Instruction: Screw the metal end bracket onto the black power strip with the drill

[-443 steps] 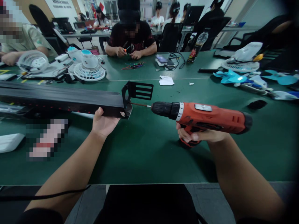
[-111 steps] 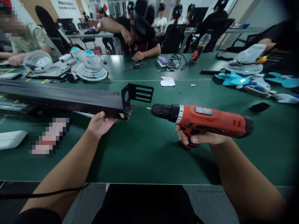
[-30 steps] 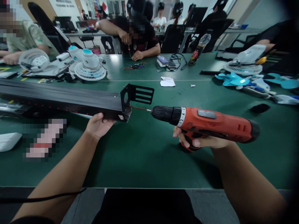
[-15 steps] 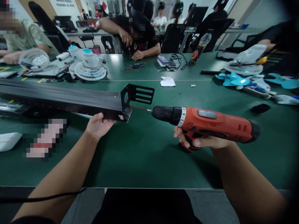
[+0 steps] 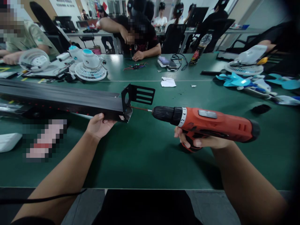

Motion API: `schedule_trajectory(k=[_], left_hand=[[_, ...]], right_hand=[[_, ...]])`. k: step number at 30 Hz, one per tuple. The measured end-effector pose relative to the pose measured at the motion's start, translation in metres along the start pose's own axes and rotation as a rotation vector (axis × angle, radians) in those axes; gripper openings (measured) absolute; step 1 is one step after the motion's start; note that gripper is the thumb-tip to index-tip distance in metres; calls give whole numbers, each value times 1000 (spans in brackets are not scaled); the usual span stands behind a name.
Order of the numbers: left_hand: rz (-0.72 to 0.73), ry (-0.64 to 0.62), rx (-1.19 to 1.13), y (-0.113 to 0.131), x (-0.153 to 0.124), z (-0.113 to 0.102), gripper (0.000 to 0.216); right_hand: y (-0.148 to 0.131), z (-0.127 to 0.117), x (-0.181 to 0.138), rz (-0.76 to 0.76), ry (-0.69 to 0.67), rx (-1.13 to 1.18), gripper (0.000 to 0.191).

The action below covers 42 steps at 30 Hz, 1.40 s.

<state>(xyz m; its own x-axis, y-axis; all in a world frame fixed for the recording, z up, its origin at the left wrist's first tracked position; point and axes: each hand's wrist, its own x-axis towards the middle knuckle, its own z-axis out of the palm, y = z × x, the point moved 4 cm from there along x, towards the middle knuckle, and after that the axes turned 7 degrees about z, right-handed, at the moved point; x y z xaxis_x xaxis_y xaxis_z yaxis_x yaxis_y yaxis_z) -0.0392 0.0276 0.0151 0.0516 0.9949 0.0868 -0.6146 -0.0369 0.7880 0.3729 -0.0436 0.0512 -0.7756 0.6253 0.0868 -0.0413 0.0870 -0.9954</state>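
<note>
My left hand (image 5: 99,125) grips the underside of a long black metal power strip housing (image 5: 63,101), near its right end. A slotted black mounting bracket (image 5: 138,94) sticks out from that end. My right hand (image 5: 201,142) is closed round the handle of a red cordless drill (image 5: 211,122). The drill lies level, and its thin bit (image 5: 140,109) touches the end of the housing just below the bracket.
The green table (image 5: 152,156) carries white desk fans (image 5: 90,67) at back left, blue fan blades (image 5: 232,79) and a white fan grille (image 5: 243,67) at right, paper scraps (image 5: 167,82), a bottle (image 5: 198,48). Other people work across the table; one sits at far left.
Almost nothing has moved in the last second; drill and housing stay pressed together. The person opposite has shifted a raised arm slightly.
</note>
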Motion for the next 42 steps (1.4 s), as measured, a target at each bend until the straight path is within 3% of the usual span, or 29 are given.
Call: schedule_trajectory(k=[9,15,30,42], left_hand=[[-12,-18,0,1,1,0,43],[-3,-26,4,1,1,3,53],[-8,-41,12,2,1,1,39],[4,-26,23,3,0,6,48]], right_hand=[[0,0,-1,28,12,-20,47],[-3,3,3,-2,-9,8,42],[7,-4,-5,41,-15,-33,51],[6,-4,-5,13,-44,-38,52]])
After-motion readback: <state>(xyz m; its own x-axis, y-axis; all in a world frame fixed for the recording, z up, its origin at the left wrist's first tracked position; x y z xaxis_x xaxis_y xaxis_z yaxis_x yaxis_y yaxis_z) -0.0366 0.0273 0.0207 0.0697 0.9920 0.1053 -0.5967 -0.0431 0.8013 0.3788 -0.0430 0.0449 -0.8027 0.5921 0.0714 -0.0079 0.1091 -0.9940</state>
